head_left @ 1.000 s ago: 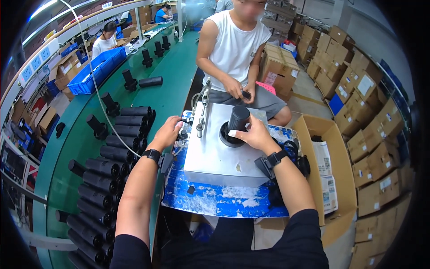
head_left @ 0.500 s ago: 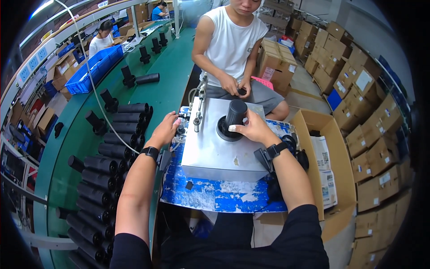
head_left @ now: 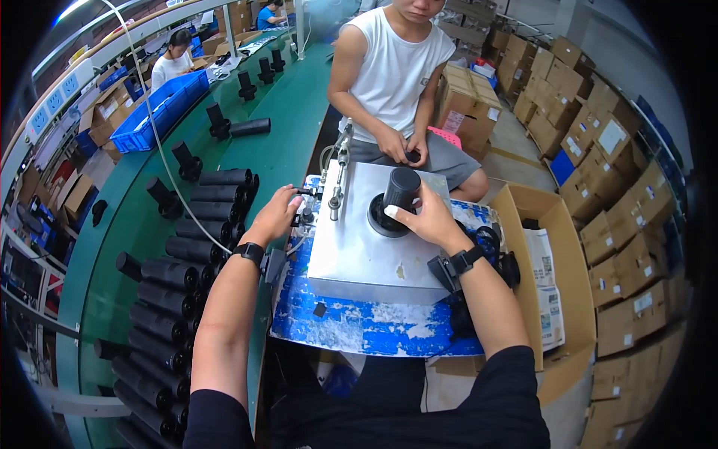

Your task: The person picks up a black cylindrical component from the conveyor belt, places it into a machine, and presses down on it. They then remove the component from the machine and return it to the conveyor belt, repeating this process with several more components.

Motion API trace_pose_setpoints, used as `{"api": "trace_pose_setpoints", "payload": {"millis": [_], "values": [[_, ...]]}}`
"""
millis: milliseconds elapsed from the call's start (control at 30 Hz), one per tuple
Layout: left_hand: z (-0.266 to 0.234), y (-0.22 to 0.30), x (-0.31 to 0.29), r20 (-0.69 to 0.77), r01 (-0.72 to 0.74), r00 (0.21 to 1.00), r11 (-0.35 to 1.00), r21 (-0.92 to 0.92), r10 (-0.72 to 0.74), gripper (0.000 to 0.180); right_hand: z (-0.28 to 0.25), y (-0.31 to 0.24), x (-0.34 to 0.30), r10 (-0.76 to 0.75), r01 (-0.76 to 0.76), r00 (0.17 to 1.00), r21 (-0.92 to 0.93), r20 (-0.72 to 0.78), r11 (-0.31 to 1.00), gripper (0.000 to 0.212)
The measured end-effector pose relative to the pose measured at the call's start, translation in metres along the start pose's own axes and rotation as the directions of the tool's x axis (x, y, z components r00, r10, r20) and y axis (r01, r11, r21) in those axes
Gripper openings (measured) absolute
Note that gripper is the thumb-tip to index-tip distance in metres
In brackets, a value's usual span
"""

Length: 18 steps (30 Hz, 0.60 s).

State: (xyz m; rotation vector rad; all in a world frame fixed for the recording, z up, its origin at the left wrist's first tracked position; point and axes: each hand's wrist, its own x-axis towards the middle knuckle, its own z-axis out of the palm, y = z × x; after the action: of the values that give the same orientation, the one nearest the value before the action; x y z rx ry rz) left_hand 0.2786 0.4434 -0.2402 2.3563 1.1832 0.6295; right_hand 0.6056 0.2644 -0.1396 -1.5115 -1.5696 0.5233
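A silvery metal box (head_left: 374,258) sits before me on a worn blue-and-white board (head_left: 348,325). On its top, a black ribbed cylinder (head_left: 402,187) stands in a round dark seat (head_left: 385,221), leaning slightly right. My right hand (head_left: 434,218) is wrapped round its right side, the thumb across the front. At the box's left edge my left hand (head_left: 277,215) has its fingers and thumb closed at a small black air valve (head_left: 313,193); the fingertips are partly hidden. Beside that valve, a metal air cylinder with fittings (head_left: 339,176) runs along the box top.
Many black tubes (head_left: 168,299) lie stacked on the green bench (head_left: 97,299) at left, with flanged black parts standing beyond. A blue crate (head_left: 161,112) is farther back. A person (head_left: 393,75) sits opposite, holding a small black part. An open carton (head_left: 576,299) stands at right.
The view has shifted slightly, moving the box and board a little rightward. The black cylinder leans a bit more to the right under my right hand. My left hand stays at the valve.
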Motion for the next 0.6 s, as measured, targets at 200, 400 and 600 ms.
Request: {"api": "trace_pose_setpoints", "payload": {"millis": [200,400,600], "values": [[0.005,-0.002,0.001,-0.018,0.018,1.0,1.0,-0.019,-0.019,0.052,0.005,0.0,-0.002,-0.015,-0.008,0.996,-0.262,-0.085,0.965,0.061],[0.005,0.0,0.001,-0.005,0.021,1.0,0.999,-0.026,-0.022,0.053,-0.006,0.008,-0.001,-0.037,0.039,0.999,-0.111,0.02,0.993,0.058],[0.004,0.002,0.003,-0.006,0.011,1.0,1.0,0.001,-0.011,0.053,-0.003,0.007,-0.001,-0.09,0.092,0.995,-0.059,0.033,0.994,0.059]]}}
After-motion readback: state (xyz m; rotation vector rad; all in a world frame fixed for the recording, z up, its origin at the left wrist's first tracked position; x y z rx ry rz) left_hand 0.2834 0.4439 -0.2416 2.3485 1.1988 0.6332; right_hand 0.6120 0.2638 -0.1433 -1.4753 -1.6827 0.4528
